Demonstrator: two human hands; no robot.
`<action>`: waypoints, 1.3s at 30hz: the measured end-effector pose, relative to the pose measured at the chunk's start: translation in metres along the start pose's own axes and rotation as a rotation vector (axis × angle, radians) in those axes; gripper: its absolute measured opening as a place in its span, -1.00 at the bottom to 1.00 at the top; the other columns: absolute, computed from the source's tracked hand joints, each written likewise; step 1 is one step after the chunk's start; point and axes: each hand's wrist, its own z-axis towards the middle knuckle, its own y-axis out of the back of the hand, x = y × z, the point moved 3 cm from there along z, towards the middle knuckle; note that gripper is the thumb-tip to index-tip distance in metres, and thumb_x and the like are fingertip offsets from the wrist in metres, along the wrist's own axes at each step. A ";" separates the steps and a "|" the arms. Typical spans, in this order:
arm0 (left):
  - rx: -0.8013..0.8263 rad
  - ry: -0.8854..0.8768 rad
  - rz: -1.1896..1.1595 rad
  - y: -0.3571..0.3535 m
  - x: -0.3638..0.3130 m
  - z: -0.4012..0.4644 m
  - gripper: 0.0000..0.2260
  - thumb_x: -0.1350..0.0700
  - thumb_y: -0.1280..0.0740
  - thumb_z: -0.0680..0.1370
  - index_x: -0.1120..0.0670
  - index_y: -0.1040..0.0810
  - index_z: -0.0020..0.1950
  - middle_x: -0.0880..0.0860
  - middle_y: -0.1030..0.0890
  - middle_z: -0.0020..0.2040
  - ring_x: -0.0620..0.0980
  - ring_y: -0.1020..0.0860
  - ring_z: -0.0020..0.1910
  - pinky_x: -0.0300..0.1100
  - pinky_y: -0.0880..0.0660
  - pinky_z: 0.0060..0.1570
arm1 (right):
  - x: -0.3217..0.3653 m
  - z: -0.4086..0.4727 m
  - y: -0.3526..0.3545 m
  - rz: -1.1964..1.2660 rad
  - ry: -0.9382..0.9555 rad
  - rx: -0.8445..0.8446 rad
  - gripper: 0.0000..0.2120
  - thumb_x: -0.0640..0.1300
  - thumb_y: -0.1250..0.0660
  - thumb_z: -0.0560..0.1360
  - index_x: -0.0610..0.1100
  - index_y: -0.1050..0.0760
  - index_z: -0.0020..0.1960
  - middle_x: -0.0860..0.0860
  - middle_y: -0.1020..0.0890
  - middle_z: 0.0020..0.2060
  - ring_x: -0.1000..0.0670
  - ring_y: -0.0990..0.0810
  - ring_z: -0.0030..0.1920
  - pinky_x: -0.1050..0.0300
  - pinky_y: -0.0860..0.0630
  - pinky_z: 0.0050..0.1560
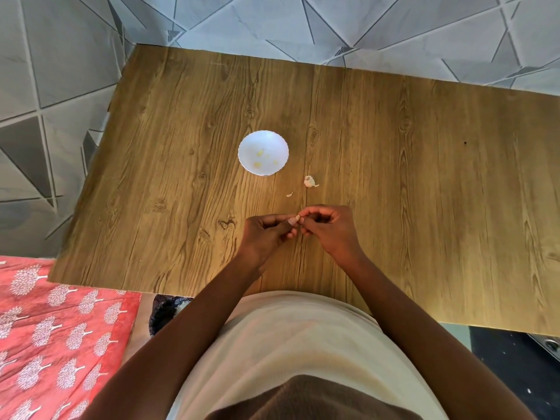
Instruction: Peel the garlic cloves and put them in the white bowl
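Your left hand point(266, 234) and right hand point(328, 227) both pinch one garlic clove point(294, 220), fingers clamped to strip its skin near the white bowl point(263, 153).

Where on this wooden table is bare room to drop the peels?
Wooden table lies bare right of the garlic piece and left of the white bowl. Crowded: the patch between bowl, peel scrap and both hands, left hand, right hand, pinching a clove.
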 end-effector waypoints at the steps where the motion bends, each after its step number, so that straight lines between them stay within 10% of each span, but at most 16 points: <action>1: -0.001 -0.012 0.026 0.001 0.000 0.000 -0.84 0.30 -0.47 0.56 0.28 -0.71 0.12 0.24 -0.74 -0.08 0.05 -0.65 -0.16 -0.11 -0.64 -0.01 | 0.000 0.000 0.000 -0.001 -0.004 0.000 -0.92 -0.33 -0.50 0.49 -0.26 -0.70 -0.02 -0.14 -0.71 -0.31 -0.08 -0.69 -0.33 0.10 -0.66 -0.23; 9: -0.099 -0.337 0.476 -0.003 -0.011 0.000 -0.91 0.23 -0.49 0.56 0.13 -0.76 0.05 -0.01 -0.74 -0.18 -0.08 -0.69 -0.24 -0.19 -0.66 -0.12 | 0.005 -0.002 -0.001 -0.016 -0.019 0.023 -0.92 -0.33 -0.50 0.49 -0.21 -0.71 -0.05 -0.13 -0.71 -0.31 -0.06 -0.69 -0.32 0.08 -0.65 -0.21; 16: -0.143 -0.237 0.375 0.000 -0.004 0.003 -0.91 0.27 -0.45 0.59 0.14 -0.75 0.02 0.01 -0.73 -0.23 0.00 -0.71 -0.23 -0.13 -0.68 -0.11 | 0.006 0.001 0.001 -0.169 0.033 -0.008 -0.90 -0.31 -0.50 0.46 -0.14 -0.72 -0.10 -0.05 -0.69 -0.35 -0.16 -0.67 -0.33 -0.14 -0.66 -0.21; 26: -0.098 -0.313 0.496 0.002 -0.001 0.002 -0.89 0.19 -0.48 0.58 0.11 -0.75 0.08 -0.03 -0.74 -0.12 -0.08 -0.69 -0.17 -0.06 -0.68 -0.06 | 0.004 0.000 0.000 -0.154 0.065 0.062 -0.82 -0.27 -0.48 0.52 -0.13 -0.71 0.11 0.01 -0.75 -0.08 0.06 -0.73 -0.08 0.14 -0.67 -0.07; 39: -0.173 -0.349 0.349 0.000 -0.008 -0.009 -0.91 0.19 -0.54 0.53 0.14 -0.77 0.02 -0.02 -0.76 -0.17 -0.01 -0.73 -0.25 -0.12 -0.69 -0.19 | 0.001 -0.002 -0.007 -0.041 -0.017 0.054 -0.93 -0.31 -0.46 0.53 -0.22 -0.70 -0.02 -0.10 -0.73 -0.21 -0.11 -0.71 -0.21 0.03 -0.67 -0.17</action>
